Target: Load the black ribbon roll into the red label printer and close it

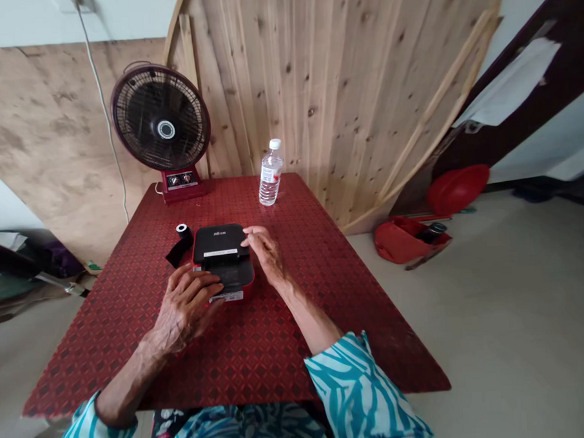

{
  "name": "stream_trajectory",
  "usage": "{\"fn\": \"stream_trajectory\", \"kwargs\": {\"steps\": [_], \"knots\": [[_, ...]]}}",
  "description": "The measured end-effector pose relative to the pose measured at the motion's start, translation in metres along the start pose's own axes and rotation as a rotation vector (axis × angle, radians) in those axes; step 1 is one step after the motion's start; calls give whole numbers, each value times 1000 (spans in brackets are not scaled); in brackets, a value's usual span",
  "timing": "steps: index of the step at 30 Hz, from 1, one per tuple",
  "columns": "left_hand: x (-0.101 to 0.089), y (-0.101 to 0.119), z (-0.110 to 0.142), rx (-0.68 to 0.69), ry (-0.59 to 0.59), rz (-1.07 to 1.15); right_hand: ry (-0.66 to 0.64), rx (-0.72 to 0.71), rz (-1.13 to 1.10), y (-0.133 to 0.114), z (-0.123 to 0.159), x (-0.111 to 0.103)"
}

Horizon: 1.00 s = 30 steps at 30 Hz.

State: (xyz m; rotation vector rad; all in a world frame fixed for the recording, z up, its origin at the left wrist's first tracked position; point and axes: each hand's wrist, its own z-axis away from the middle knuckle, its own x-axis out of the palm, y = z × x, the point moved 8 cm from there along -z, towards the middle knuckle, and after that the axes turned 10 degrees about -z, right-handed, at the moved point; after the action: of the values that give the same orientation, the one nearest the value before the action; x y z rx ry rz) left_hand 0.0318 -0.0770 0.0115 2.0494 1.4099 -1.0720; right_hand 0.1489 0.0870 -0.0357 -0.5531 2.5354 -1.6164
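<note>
A small black and red device (220,240) lies on the table, its black lid raised at the back and pale lettering on it. The front tray (231,274) is dark, with a white label along the red front side. My left hand (184,307) grips the left front corner, fingers bent over the tray and thumb low at the front. At the lid's right edge, my right hand (267,252) has thumb and forefinger closed on it. Left of the device sits a black roll (181,246) with a white core, its strip hanging loose.
The table (325,321) has a red patterned cover. A dark red fan (162,121) stands at the back left, and a clear plastic bottle (269,175) near the back edge. Wooden boards (325,82) lean behind. A red container (399,240) is on the floor at right.
</note>
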Motion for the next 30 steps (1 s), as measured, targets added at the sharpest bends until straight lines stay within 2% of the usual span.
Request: {"fn": "stream_trajectory", "kwargs": {"steps": [5,7,8,10,13,16,19,22,26,30], "knots": [[-2,-1,5,-32,3,49,72,46,-63,11,12,0],[-2,-11,6,-98,5,113,66,106,-119,17,11,3],[-1,-21,6,-176,17,157,59,143,-142,21,11,5],[5,-51,9,-424,57,280,58,189,-168,25,11,6],[31,-95,19,-838,83,580,69,213,-180,28,12,5],[59,-108,21,-1048,45,868,68,232,-181,30,14,6],[71,-105,21,-1118,10,1030,67,226,-174,31,16,6],[73,-101,21,-1133,-1,1123,75,189,-156,27,17,6],[74,-100,22,-1133,-5,1142,78,163,-142,24,19,7],[76,-101,25,-1140,30,1121,132,154,-151,37,23,7]]}}
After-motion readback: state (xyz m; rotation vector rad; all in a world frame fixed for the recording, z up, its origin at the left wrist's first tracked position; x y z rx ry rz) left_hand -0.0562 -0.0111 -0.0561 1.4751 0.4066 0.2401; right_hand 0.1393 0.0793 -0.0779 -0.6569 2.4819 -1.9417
